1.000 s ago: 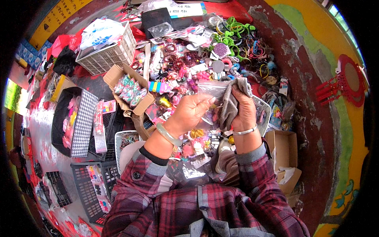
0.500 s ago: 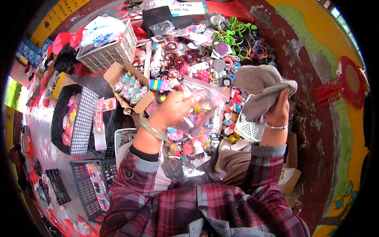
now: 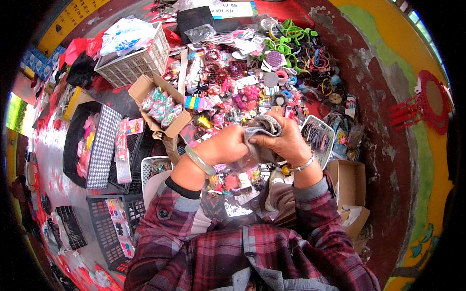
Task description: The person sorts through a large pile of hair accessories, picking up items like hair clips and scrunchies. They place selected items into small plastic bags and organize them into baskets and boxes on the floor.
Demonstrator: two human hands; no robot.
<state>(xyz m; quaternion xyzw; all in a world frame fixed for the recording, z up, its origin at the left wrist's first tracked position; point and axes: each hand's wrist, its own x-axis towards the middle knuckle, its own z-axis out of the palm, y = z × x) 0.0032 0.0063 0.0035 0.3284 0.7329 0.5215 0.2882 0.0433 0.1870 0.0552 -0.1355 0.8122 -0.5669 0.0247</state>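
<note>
Resting between the two hands, a grey cloth (image 3: 264, 127) is bunched above the pile, at the middle of the scene. The right hand (image 3: 288, 139) grips it, thumb pressed on the near side and fingers bent around the far side. The left hand (image 3: 227, 145) is just beside the cloth, on its left; its fingertips are hidden, so I cannot tell whether they grip anything. Just near of the hands shows a clear bag (image 3: 240, 164), partly covered. Right of the right hand is a white basket (image 3: 330, 139), with an open carton (image 3: 358, 180) nearer. Left of the hands, a box (image 3: 139, 90) holds wrapped packets (image 3: 160, 107); farther left is a checked bin (image 3: 104, 148). A pale crate (image 3: 141, 68) and green headbands (image 3: 292, 33) lie at the far side.
</note>
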